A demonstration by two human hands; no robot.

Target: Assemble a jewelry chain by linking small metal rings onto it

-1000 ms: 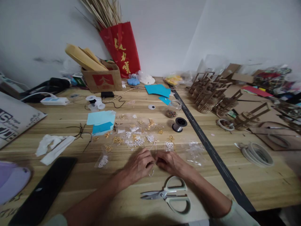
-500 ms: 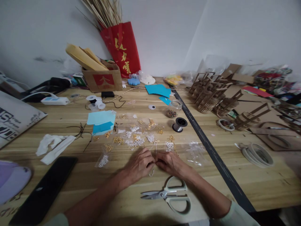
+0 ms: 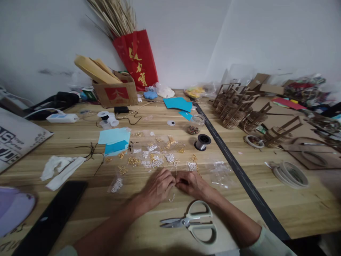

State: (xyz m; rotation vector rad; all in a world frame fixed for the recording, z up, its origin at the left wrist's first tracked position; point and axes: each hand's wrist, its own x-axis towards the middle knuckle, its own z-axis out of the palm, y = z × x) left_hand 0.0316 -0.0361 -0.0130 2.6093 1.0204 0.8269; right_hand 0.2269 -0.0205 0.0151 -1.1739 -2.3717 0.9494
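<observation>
Fingertip to fingertip, my left hand [image 3: 160, 183] and my right hand [image 3: 192, 183] are closed in a pinch over the table. Between them runs a thin silver-coloured chain [image 3: 176, 172]. Its upper part lies beyond the fingers, by a small ring-and-bar clasp [image 3: 176, 163], and a loose curved length [image 3: 172, 198] shows below my left fingers. The exact spot they pinch is hidden. Scissors [image 3: 188, 222] with pale handles lie just below, blades pointing left. Past my right hand are a gold chain [image 3: 195, 161] and a small bag of silver rings [image 3: 191, 166].
Several small bags of gold and silver findings [image 3: 153, 161] spread beyond my hands. A wire spool [image 3: 203, 142] and a jar of beads [image 3: 193, 129] stand farther back. A black phone [image 3: 53, 217] lies left; small wooden baskets [image 3: 231, 110] stand right, past a dark strip [image 3: 239, 170].
The view has tilted slightly, so the far things sit a little lower. Both hands keep their pinch on the chain, with hardly any movement.
</observation>
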